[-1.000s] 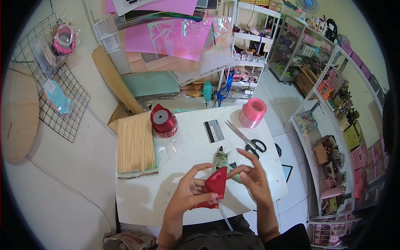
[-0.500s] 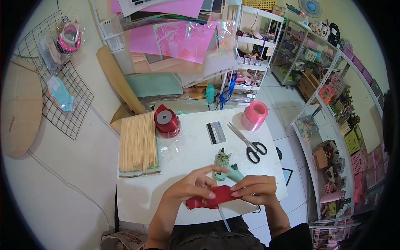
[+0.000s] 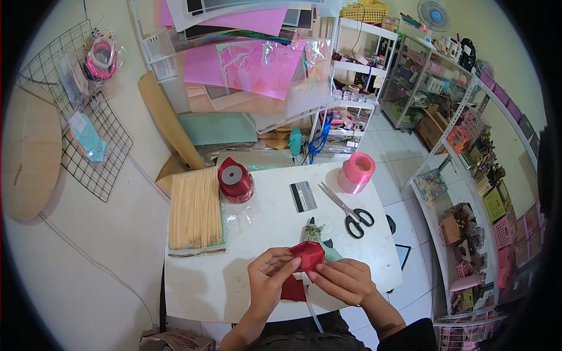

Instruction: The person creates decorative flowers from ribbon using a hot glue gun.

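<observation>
Both hands pinch a folded piece of red satin ribbon (image 3: pixel 309 255) above the front of the table. My left hand (image 3: pixel 271 275) grips its left side with thumb and fingers, and my right hand (image 3: pixel 345 281) holds its lower right edge. Below them, another red ribbon piece (image 3: pixel 294 290) lies on the table, partly covered by the hands. Just behind the held ribbon rests a mint-green glue gun (image 3: pixel 331 253), its nozzle pointing away; part of it is hidden. A pale glue stick (image 3: pixel 312 309) runs down toward the table's front edge.
On the white table (image 3: pixel 199 286) are a bundle of wooden skewers (image 3: pixel 195 210), a red ribbon roll (image 3: pixel 235 180), a card (image 3: pixel 302 196), black-handled scissors (image 3: pixel 350 213) and pink ribbon rolls (image 3: pixel 356 173). Shelves (image 3: pixel 433 205) line the right side.
The red ribbon, stretched flatter between the hands before, is now folded into a cupped shape. My left hand has closed in on it. A second red piece shows more clearly below.
</observation>
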`<move>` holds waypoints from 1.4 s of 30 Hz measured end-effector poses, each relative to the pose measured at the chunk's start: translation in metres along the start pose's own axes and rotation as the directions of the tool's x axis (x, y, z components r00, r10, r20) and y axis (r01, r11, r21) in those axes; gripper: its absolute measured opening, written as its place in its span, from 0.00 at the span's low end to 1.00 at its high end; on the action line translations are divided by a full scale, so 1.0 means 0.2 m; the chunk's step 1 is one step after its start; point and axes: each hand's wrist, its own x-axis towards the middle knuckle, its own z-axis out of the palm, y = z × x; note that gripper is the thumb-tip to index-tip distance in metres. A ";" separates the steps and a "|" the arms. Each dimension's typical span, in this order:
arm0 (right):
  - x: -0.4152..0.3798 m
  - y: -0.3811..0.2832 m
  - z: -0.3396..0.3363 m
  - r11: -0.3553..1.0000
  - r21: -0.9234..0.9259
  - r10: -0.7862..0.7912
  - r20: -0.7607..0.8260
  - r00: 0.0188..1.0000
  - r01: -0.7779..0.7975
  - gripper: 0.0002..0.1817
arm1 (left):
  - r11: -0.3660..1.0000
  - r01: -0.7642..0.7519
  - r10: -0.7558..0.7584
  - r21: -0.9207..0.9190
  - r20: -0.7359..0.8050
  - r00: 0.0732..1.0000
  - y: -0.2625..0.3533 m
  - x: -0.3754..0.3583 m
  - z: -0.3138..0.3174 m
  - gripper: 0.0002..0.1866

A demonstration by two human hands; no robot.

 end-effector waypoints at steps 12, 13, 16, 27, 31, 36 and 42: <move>0.01 0.02 0.03 0.853 0.451 0.255 0.081 0.964 -0.263 0.11 | 0.981 -0.080 0.078 0.179 0.019 0.997 0.08 0.01 0.01 0.06; 0.01 0.01 0.04 0.838 0.463 0.291 0.070 0.954 -0.290 0.10 | 0.984 -0.047 0.048 0.172 -0.004 0.999 0.09 0.00 0.02 0.06; 0.03 -0.02 0.04 0.819 0.444 0.368 0.083 0.926 -0.365 0.09 | 0.980 -0.019 0.025 0.199 -0.029 0.999 0.09 0.00 0.01 0.07; 0.04 -0.07 0.09 0.660 0.519 0.614 0.044 0.788 -0.543 0.07 | 0.954 -0.046 0.064 0.297 -0.051 0.997 0.07 0.01 0.01 0.08; 0.03 -0.08 0.10 0.659 0.486 0.652 0.010 0.758 -0.574 0.07 | 0.949 -0.030 0.045 0.315 -0.040 0.998 0.08 0.01 0.03 0.08; 0.01 -0.08 0.10 0.673 0.466 0.657 -0.021 0.754 -0.574 0.08 | 0.959 -0.020 0.038 0.284 -0.059 0.998 0.07 0.02 0.07 0.08; -0.02 -0.09 0.12 0.690 0.460 0.669 -0.109 0.736 -0.559 0.09 | 0.961 -0.054 0.071 0.272 -0.052 0.996 0.04 0.02 0.07 0.08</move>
